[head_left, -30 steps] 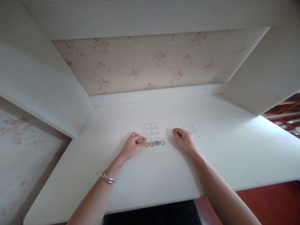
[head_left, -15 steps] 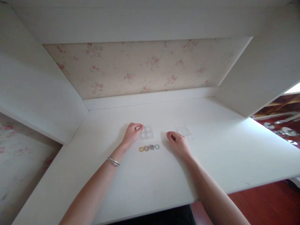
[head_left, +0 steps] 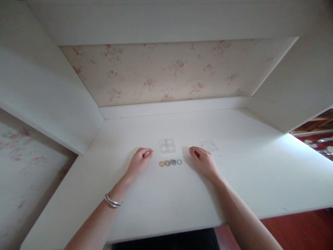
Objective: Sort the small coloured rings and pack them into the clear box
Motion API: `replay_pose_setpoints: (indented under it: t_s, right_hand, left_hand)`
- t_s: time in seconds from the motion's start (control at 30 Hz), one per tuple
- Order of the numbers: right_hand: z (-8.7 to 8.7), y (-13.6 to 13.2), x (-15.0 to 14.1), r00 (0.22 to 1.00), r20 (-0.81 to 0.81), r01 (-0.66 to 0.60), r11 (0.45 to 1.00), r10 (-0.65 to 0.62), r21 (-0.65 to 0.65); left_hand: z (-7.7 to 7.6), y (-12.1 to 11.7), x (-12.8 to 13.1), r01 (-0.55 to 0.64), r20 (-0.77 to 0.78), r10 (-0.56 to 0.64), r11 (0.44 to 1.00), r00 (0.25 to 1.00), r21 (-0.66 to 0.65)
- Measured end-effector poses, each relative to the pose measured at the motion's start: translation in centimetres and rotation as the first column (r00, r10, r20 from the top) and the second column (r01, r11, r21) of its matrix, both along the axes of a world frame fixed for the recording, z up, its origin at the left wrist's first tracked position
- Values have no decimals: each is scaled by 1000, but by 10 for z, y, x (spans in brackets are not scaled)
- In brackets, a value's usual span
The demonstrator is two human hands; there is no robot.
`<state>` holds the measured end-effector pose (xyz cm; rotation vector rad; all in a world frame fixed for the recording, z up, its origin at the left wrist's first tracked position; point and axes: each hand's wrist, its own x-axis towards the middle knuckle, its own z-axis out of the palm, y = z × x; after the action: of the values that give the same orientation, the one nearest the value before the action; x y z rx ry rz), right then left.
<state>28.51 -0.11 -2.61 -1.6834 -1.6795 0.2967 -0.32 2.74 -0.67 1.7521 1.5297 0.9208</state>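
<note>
My left hand [head_left: 139,162] hovers low over the white desk, left of a clear compartment box [head_left: 171,150]. Its thumb and forefinger are closed together and nothing shows between them. A small pale ring [head_left: 164,142] lies in the box's far left compartment. Just nearer to me is a row of small rings: a yellow ring [head_left: 161,166], a pinkish-brown ring [head_left: 169,165], a grey ring [head_left: 173,162] and a pale green ring [head_left: 181,162]. My right hand [head_left: 205,163] rests on the desk right of the row, fingers curled in, no object visible in them.
A flat clear lid [head_left: 208,144] lies on the desk [head_left: 161,205] behind my right hand. White side panels stand left and right, and a floral-papered back panel [head_left: 177,73] rises behind. The desk's front edge is close to me, with a reddish floor [head_left: 299,229] below right.
My left hand moved from the left end of the ring row to the box, then drew back left. A pale ring now shows in the box. The right hand stays put.
</note>
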Motion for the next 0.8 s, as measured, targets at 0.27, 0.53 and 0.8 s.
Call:
replay_pose_setpoints:
  t_s: [0.27, 0.53, 0.8]
  right_hand:
    - [23, -26, -61, 925, 277, -276, 961, 259, 25]
    - [32, -25, -102, 784, 497, -403, 914, 371, -47]
    - [26, -22, -107, 768, 513, -416, 908, 383, -56]
  left_hand:
    - [-5, -16, -13, 31, -13, -31, 999, 999, -20]
    - [-6, -18, -14, 75, -5, -75, 997, 997, 23]
    - [-10, -17, -15, 92, -2, -92, 995, 996, 35]
